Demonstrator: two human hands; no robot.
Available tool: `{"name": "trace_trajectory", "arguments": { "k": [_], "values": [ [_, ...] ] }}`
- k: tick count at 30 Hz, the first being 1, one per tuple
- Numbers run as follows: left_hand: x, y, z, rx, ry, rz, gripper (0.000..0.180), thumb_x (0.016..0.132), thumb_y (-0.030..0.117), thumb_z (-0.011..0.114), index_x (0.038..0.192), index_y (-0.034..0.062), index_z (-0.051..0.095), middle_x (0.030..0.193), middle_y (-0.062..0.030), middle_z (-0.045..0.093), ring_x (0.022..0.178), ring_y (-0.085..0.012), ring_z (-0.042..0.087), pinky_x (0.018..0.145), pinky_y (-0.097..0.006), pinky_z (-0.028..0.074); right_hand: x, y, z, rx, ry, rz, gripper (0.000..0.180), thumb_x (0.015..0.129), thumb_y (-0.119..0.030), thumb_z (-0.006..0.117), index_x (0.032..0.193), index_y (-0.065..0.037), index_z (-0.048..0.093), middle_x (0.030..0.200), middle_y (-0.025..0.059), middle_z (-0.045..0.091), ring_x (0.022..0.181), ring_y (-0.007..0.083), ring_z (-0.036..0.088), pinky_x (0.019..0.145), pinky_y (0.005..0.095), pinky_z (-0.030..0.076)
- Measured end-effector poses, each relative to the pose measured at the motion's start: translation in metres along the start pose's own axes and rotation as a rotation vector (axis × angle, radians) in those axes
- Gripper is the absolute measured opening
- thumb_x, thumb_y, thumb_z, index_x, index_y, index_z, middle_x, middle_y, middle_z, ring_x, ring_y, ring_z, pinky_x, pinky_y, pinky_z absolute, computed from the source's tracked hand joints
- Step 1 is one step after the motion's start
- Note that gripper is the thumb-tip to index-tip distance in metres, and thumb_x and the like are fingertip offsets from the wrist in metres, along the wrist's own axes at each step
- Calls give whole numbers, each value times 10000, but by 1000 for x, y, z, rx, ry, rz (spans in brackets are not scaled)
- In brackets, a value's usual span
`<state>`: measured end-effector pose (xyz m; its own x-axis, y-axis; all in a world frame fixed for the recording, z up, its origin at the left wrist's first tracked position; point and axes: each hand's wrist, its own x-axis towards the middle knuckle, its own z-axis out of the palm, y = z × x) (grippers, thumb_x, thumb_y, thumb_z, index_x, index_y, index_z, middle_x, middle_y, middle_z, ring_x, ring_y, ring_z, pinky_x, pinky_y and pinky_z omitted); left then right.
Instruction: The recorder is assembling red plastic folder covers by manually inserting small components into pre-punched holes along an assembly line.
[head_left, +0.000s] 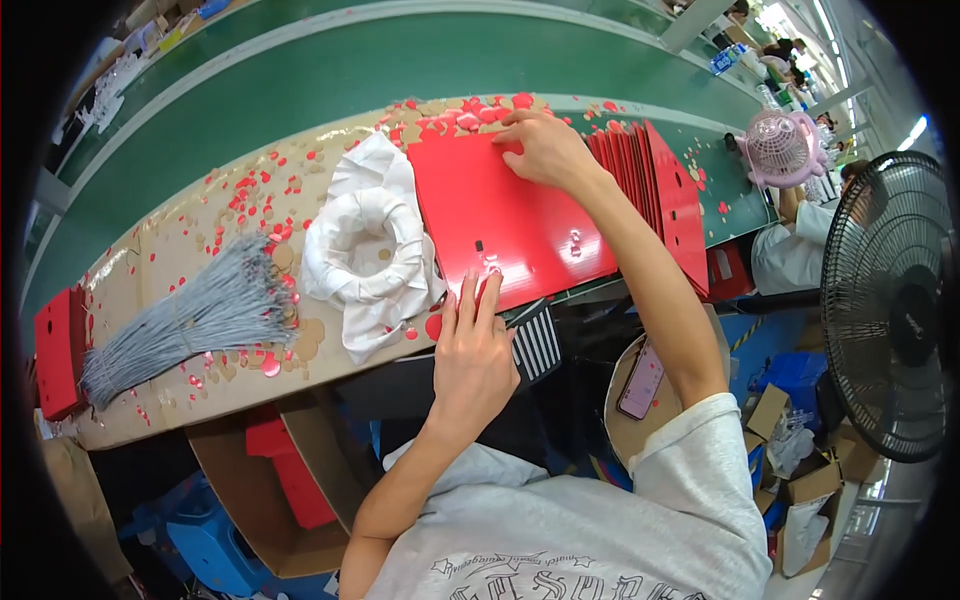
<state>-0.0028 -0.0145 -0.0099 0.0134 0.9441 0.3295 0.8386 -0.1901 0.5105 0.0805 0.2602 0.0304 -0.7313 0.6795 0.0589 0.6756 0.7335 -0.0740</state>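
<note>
Both hands [470,350] flat on red card sheet [500,215]

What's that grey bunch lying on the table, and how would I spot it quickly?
Start at the long cardboard-covered table strewn with red and tan paper dots. Left of the white cloth ring lies a bundle of thin grey cords, fanned out and running toward the table's left end. It is the only grey, stringy thing there; its neighbours are flat red card or white fabric.

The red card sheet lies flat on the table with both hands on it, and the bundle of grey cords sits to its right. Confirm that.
One slip: the head view shows the bundle of grey cords to the left of the red card sheet, beyond the white cloth. The sheet does lie flat, left hand at its near edge, right hand at its far edge.
</note>
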Motion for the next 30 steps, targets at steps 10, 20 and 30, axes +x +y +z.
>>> {"name": "trace_trajectory", "arguments": {
  "k": [10,20,30],
  "values": [
    [-2,2,4,-32,30,9,207,847,76,678,875,-129,665,1433,-236,493,1408,-414,406,1138,-544,344,9,0,-17,13,92,-53,443,760,-162,717,1140,-32,530,1073,187,677,1069,379,630,933,476,486],
    [-10,-1,-3,-74,132,53,166,861,67,677,839,-94,642,1513,-219,452,1452,-405,367,1152,-573,309,-11,-20,-66,-77,579,-412,370,808,-146,732,1134,-92,568,1037,85,704,1036,282,667,1008,458,450],
    [-22,9,-40,-487,103,149,46,807,-64,613,799,-65,567,1334,-268,584,1170,-429,610,999,-443,481,-63,168,-190,-8,908,229,370,893,-225,723,1234,-83,693,1028,121,752,836,197,723,769,332,560]
  ]
}}
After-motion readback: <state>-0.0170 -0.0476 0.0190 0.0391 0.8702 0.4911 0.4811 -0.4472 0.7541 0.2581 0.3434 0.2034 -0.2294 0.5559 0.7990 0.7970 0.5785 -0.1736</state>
